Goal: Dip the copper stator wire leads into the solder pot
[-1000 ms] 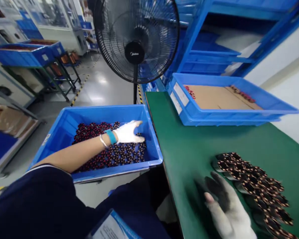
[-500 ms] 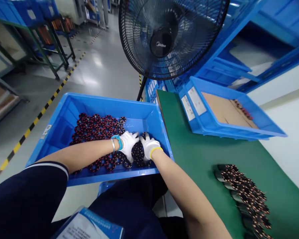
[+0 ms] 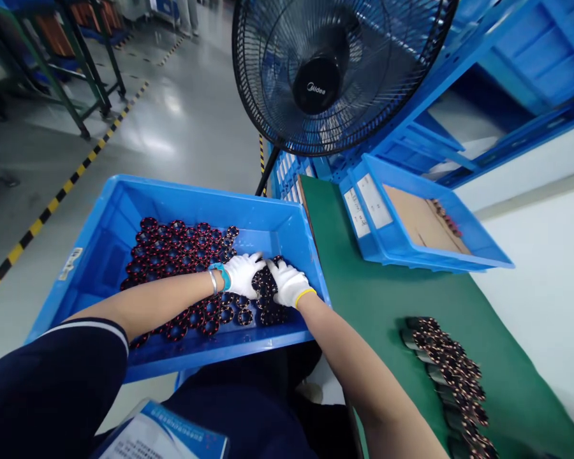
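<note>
One white-gloved left hand (image 3: pixel 240 275) and matching right hand (image 3: pixel 289 282) curve fingers against dark wire-wound rings (image 3: pixel 266 290), grip unclear, in a blue plastic bin (image 3: pixel 205 205), right side; green tabletop (image 3: pixel 358 293) right, round black fan (image 3: pixel 317 86) far.

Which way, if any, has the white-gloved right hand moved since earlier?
Yes: the right hand went left, from over the green tabletop into the blue plastic bin alongside.

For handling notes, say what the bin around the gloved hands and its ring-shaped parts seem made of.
Bin: probably moulded plastic; smooth, slightly glossy blue walls. Ring-shaped parts: perhaps partly metal, from coppery glints on dark bodies; coating unclear.
</note>
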`<state>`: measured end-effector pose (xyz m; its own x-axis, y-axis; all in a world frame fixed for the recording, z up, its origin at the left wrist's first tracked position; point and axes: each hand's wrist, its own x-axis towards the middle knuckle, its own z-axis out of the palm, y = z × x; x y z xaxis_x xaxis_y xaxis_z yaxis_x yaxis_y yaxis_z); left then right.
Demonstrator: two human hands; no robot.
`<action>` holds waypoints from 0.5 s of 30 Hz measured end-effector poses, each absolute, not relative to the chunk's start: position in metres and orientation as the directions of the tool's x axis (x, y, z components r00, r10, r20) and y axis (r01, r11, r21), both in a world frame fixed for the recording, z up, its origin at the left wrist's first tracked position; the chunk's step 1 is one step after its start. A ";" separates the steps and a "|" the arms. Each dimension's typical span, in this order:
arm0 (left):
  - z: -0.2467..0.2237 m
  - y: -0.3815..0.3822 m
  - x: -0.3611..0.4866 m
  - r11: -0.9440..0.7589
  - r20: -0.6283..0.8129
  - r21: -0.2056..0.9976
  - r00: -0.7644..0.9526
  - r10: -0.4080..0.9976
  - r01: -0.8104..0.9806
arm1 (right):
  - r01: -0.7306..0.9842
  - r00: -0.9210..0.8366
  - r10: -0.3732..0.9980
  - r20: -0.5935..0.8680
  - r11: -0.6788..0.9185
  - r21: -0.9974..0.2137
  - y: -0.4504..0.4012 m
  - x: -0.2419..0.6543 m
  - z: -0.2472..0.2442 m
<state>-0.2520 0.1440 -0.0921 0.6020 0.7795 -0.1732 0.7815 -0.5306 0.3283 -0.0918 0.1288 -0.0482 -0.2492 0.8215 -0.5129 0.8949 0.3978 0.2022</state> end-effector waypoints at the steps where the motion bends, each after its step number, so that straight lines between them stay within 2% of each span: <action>1: -0.093 0.143 -0.251 -0.499 -0.176 0.330 0.572 0.801 0.801 | 0.904 -0.238 0.830 -0.505 0.379 0.196 0.129 -0.093 -0.048; 4: -0.094 0.142 -0.250 -0.436 -0.180 0.325 0.507 0.843 0.839 | 0.924 -0.205 0.852 -0.481 0.331 0.192 0.130 -0.098 -0.046; 10: -0.096 0.139 -0.246 -0.412 -0.234 0.335 0.499 0.835 0.847 | 0.928 -0.115 0.849 -0.516 0.277 0.248 0.135 -0.111 -0.058; 15: -0.092 0.141 -0.232 -0.272 -0.267 0.329 0.365 0.892 0.904 | 0.953 -0.062 0.843 -0.534 0.209 0.219 0.140 -0.114 -0.062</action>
<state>-0.2324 0.1412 -0.0916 0.3650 0.8921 -0.2665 0.9043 -0.2716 0.3293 -0.1144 0.1396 -0.0624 -0.0618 0.8432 -0.5340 0.9530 0.2088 0.2194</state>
